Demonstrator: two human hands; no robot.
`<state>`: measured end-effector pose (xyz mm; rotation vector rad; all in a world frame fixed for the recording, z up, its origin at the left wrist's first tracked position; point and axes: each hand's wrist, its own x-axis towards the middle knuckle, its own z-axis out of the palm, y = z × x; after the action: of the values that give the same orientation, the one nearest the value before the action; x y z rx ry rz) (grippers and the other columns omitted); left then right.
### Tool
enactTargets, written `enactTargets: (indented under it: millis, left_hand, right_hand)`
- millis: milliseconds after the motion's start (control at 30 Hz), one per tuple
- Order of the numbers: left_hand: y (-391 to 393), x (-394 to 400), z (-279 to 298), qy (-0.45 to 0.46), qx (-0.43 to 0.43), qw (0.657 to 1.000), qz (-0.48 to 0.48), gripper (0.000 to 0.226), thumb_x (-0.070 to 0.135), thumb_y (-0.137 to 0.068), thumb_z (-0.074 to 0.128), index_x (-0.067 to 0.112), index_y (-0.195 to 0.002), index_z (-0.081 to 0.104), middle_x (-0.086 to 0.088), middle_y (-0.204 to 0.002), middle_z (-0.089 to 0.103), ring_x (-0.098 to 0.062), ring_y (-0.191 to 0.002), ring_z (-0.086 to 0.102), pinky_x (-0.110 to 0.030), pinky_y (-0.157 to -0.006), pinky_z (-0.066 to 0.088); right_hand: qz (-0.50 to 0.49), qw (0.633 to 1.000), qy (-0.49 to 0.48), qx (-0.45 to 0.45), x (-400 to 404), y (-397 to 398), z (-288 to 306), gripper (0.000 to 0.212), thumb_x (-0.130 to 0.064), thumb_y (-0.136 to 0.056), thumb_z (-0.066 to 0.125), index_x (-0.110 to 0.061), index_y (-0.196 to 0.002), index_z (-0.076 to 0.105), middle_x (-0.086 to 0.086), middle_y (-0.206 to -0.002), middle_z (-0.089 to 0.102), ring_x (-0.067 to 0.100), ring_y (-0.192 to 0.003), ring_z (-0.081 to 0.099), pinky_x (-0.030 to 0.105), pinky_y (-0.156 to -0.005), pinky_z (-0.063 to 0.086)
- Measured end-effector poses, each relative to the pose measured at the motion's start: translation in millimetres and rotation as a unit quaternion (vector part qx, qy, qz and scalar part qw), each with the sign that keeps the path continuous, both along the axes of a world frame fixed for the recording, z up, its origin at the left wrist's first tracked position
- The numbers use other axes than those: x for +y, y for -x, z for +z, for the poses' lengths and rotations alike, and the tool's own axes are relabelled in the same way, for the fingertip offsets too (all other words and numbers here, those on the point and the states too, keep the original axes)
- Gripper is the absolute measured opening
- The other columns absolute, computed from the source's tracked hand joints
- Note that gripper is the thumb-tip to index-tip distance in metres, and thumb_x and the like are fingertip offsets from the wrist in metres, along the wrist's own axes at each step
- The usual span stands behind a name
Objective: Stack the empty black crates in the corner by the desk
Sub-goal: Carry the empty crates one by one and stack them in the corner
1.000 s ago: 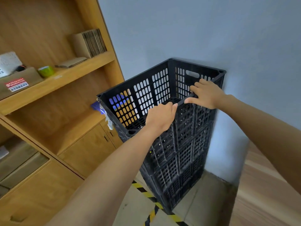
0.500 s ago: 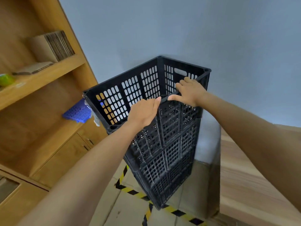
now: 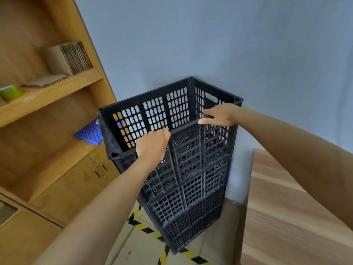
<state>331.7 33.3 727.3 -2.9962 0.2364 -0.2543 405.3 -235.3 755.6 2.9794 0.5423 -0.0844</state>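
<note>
Both our hands grip the near rim of the top crate (image 3: 177, 109): our left hand (image 3: 152, 145) has its fingers curled over the rim toward the crate's left corner, and our right hand (image 3: 222, 115) has fingers hooked over the rim and thumb along its outer face near the right corner.

Going from the left, we see a wooden shelf unit (image 3: 47, 96) filling that side of the room. Its upper shelf carries a green roll (image 3: 10, 91), a flat cardboard piece (image 3: 45, 81) and a bundle of folded cardboard (image 3: 70, 58) standing against the unit's upright. On the lower shelf, a blue perforated basket (image 3: 88, 132) sits at the right end, just beside the crate's left wall. Below are cabinet doors (image 3: 76, 186) with dark handles.

At the centre, the top crate sits on the stack of black crates (image 3: 191, 190), which stands on the floor (image 3: 141, 247) in the corner, backed by the pale blue wall (image 3: 210, 39). Its inside looks empty as far as we can see. Yellow-and-black hazard tape (image 3: 150, 232) runs across the tiled floor under the stack's near bottom edge.

To the right, the desk (image 3: 282, 217) shows its light wood top, its left edge close beside the stack and its far edge near the wall.
</note>
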Motion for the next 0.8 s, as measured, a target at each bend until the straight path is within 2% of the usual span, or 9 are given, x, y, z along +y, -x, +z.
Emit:
enactTargets:
  millis: [67,133,167,233,300,467,567,733,800]
  left_hand:
    - [-1,-7,-2,-0.033,-0.018,0.999,0.012,0.022,0.002,-0.091,0.053,0.017,-0.106,0.05,0.002,-0.056,0.039,-0.02,-0.044,0.04,-0.023,-0.04,0.025]
    - [-4,-9,-3,-0.048,-0.043,0.997,0.031,0.022,0.003,-0.089,0.056,0.014,-0.107,0.054,0.001,-0.053,0.039,-0.019,-0.04,0.036,-0.022,-0.041,0.024]
    - [-5,-10,-4,-0.068,-0.046,0.996,0.037,0.032,0.001,-0.086,0.059,0.015,-0.114,0.053,0.001,-0.052,0.039,-0.018,-0.038,0.034,-0.021,-0.04,0.023]
    - [-4,-11,-3,-0.122,-0.039,0.991,0.041,0.068,-0.003,-0.08,0.062,0.019,-0.14,0.04,0.001,-0.055,0.039,-0.017,-0.039,0.033,-0.021,-0.04,0.02]
    - [-5,-11,-3,-0.163,-0.036,0.985,0.035,0.084,-0.004,-0.079,0.062,0.018,-0.151,0.027,0.002,-0.058,0.042,-0.017,-0.04,0.031,-0.021,-0.04,0.019]
    - [-9,-8,-4,-0.181,-0.042,0.982,0.037,0.086,-0.003,-0.081,0.059,0.019,-0.154,0.018,0.002,-0.063,0.041,-0.019,-0.044,0.032,-0.024,-0.04,0.021]
    - [-12,-2,-7,-0.19,-0.06,0.98,0.017,0.086,-0.003,-0.083,0.057,0.02,-0.154,0.015,0.002,-0.065,0.048,-0.018,-0.044,0.033,-0.024,-0.04,0.021]
    - [-22,24,-5,-0.211,-0.041,0.977,-0.003,0.086,-0.005,-0.08,0.057,0.022,-0.152,0.018,0.001,-0.061,0.039,-0.018,-0.043,0.033,-0.022,-0.04,0.021]
    - [-30,44,-7,-0.213,-0.053,0.976,-0.01,0.078,-0.005,-0.083,0.056,0.025,-0.149,0.027,0.001,-0.057,0.037,-0.018,-0.039,0.031,-0.021,-0.039,0.02]
  right_hand:
    - [-0.002,0.998,0.008,-0.06,-9,-5,-10,0.117,-0.095,-0.063,-0.003,-0.02,-0.136,0.051,0.011,-0.12,0.066,0.031,-0.111,0.061,0.044,-0.089,0.046]
    - [0.019,0.99,-0.009,-0.138,-9,-6,-22,0.106,-0.092,-0.07,-0.002,-0.019,-0.108,0.064,0.006,-0.084,0.071,0.024,-0.078,0.067,0.039,-0.078,0.051]
    - [0.028,0.985,-0.019,-0.168,-8,-6,-27,0.097,-0.09,-0.073,0.0,-0.018,-0.089,0.063,0.002,-0.065,0.064,0.019,-0.06,0.061,0.037,-0.071,0.053]
    - [0.029,0.979,-0.026,-0.2,-8,-7,-33,0.085,-0.086,-0.078,0.002,-0.018,-0.072,0.052,-0.003,-0.048,0.05,0.014,-0.044,0.047,0.036,-0.062,0.052]
    - [0.03,0.976,-0.029,-0.212,-7,-5,-35,0.081,-0.085,-0.08,0.004,-0.018,-0.067,0.048,-0.003,-0.045,0.045,0.012,-0.04,0.041,0.033,-0.057,0.047]
    - [0.023,0.969,-0.033,-0.245,-4,0,-35,0.084,-0.083,-0.08,0.002,-0.016,-0.067,0.051,-0.005,-0.043,0.04,0.009,-0.039,0.033,0.027,-0.05,0.028]
    - [0.019,0.967,-0.035,-0.253,0,4,-35,0.081,-0.082,-0.08,0.003,-0.016,-0.067,0.049,-0.004,-0.044,0.041,0.011,-0.04,0.035,0.028,-0.052,0.029]
    - [-0.008,0.965,-0.05,-0.258,21,18,-37,0.079,-0.083,-0.078,0.002,-0.017,-0.064,0.043,-0.003,-0.045,0.042,0.018,-0.043,0.041,0.032,-0.057,0.037]
    - [-0.031,0.965,-0.052,-0.257,36,26,-38,0.082,-0.084,-0.077,0.002,-0.016,-0.062,0.044,-0.003,-0.044,0.04,0.017,-0.041,0.04,0.033,-0.058,0.042]
